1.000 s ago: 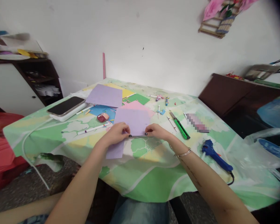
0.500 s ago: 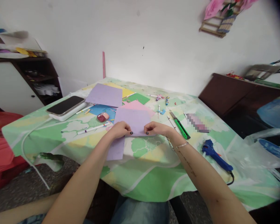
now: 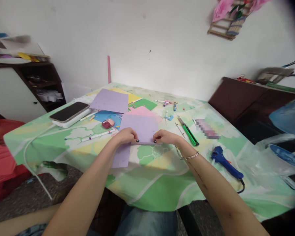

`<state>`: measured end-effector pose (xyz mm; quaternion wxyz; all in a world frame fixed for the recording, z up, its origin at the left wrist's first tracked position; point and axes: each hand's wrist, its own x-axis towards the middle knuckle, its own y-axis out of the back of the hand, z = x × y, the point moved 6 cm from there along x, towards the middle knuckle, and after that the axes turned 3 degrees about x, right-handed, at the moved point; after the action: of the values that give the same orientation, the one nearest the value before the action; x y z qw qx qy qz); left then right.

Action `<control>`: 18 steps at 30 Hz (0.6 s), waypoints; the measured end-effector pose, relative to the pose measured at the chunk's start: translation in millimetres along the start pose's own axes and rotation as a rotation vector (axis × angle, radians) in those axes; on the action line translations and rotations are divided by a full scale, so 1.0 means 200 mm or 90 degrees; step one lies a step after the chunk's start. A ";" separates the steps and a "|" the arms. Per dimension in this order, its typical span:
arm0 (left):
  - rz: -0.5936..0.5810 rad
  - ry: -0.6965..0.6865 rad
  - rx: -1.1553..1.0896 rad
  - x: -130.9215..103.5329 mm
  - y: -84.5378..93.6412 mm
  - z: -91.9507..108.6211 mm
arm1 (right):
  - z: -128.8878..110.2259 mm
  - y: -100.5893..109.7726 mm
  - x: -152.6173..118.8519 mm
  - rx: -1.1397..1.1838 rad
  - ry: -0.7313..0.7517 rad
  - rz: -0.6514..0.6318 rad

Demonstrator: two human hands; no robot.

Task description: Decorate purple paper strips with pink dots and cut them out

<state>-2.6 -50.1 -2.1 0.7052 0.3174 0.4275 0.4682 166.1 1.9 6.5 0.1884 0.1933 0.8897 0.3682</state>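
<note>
Head view: looks down at two bare hands over a green-patterned tablecloth (image 3: 157, 193).
Left hand (image 3: 125, 136): pinches the near edge of a lilac paper sheet (image 3: 142, 126), thumb and fingers together on it.
Right hand (image 3: 165, 136): pinches the same edge farther right, likewise closed on the paper.
Lilac sheet: lies between and beyond both grips, overlapping a pink sheet (image 3: 144, 110).
Lilac piece (image 3: 121, 158): lies just below the left grip, nearer the body.
Green utility knife (image 3: 188, 131): lies right of the right grip, blade pointing away.
Blue glue gun (image 3: 227, 162): rests farther right and nearer.
Smartphone (image 3: 70, 111): sits well left of the left grip.
</note>
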 end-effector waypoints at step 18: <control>0.252 -0.186 0.179 -0.18 -0.09 0.27 | -0.11 -0.06 -0.16 -0.140 0.059 0.165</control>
<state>45.3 -93.2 17.9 0.6034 0.5535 0.3116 0.4821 179.8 -34.2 18.3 0.1181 0.2673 0.8195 0.4929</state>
